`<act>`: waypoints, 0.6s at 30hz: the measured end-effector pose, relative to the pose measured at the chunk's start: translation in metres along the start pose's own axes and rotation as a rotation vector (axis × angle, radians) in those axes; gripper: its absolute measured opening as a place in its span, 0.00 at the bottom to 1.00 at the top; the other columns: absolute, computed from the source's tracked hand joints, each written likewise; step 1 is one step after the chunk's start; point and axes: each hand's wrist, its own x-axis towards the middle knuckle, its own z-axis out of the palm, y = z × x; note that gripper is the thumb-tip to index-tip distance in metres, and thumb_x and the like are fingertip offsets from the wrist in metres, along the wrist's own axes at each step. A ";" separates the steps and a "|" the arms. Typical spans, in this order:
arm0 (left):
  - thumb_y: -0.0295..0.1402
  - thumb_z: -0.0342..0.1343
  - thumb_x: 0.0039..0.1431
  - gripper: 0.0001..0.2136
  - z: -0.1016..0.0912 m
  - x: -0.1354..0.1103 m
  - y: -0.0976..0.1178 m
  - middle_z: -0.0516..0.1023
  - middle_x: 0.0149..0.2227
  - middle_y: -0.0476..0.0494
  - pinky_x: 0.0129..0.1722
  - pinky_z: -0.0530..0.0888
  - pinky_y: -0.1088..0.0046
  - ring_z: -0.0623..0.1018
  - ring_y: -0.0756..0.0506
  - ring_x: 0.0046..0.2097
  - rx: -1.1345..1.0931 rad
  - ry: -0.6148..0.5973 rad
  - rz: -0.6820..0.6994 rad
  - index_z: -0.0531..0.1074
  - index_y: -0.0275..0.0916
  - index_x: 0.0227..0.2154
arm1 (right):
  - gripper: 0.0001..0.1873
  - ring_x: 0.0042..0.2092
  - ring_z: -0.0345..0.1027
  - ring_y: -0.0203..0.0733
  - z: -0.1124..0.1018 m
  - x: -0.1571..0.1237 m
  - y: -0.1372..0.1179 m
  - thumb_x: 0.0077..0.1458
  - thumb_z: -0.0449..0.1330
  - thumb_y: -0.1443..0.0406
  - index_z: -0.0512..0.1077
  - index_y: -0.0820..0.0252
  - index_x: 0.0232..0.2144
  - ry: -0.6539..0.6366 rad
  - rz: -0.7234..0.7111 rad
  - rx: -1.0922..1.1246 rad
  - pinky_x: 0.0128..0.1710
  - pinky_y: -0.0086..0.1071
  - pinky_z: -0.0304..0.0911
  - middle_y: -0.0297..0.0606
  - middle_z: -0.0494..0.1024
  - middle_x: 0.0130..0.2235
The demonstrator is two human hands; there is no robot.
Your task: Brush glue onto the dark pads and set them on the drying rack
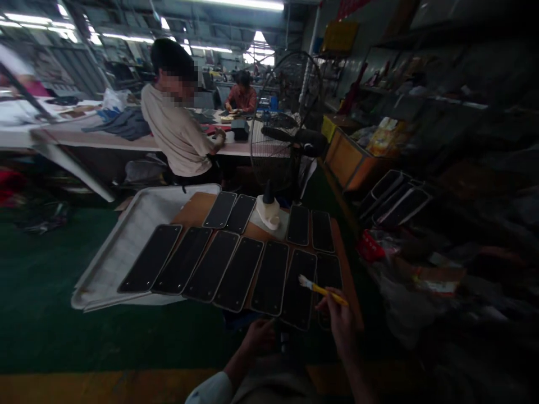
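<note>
My right hand is closed around the yellow handle of a paintbrush. The brush's pale bristles are over a dark rectangular panel with light edges and small studs near its corners; whether they touch it I cannot tell. Below the near edge of the board, my left hand has its fingers curled, and what they hold, if anything, is lost in the dark. Several similar panels lie slanted side by side in a front row, with more panels behind. Among the back ones stands a white bottle with a black nozzle.
Under the panels is a brown board, resting over a large white tray. A fan stands behind it. One person works at a long table; another sits farther back. To the right are stacked panels and plastic-wrapped clutter.
</note>
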 end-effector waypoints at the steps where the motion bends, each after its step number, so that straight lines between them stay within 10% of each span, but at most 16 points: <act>1: 0.51 0.69 0.38 0.26 0.001 0.006 0.003 0.73 0.24 0.50 0.21 0.64 0.78 0.73 0.52 0.22 -0.038 0.059 0.002 0.67 0.37 0.32 | 0.20 0.30 0.73 0.42 0.012 0.025 -0.006 0.56 0.57 0.48 0.69 0.55 0.42 -0.064 -0.031 -0.006 0.32 0.34 0.72 0.33 0.76 0.28; 10: 0.52 0.70 0.35 0.25 0.017 0.047 0.006 0.68 0.15 0.51 0.16 0.64 0.77 0.69 0.51 0.16 -0.325 0.414 -0.020 0.64 0.38 0.21 | 0.21 0.28 0.72 0.39 0.123 0.225 -0.038 0.60 0.50 0.48 0.68 0.56 0.43 -0.443 -0.347 -0.191 0.30 0.33 0.71 0.33 0.74 0.28; 18: 0.56 0.71 0.25 0.30 0.015 0.047 -0.007 0.70 0.16 0.53 0.18 0.67 0.77 0.72 0.51 0.18 -0.516 0.505 0.044 0.64 0.40 0.23 | 0.16 0.28 0.73 0.41 0.179 0.306 -0.027 0.60 0.50 0.54 0.71 0.55 0.42 -0.547 -0.503 -0.496 0.32 0.34 0.67 0.35 0.76 0.27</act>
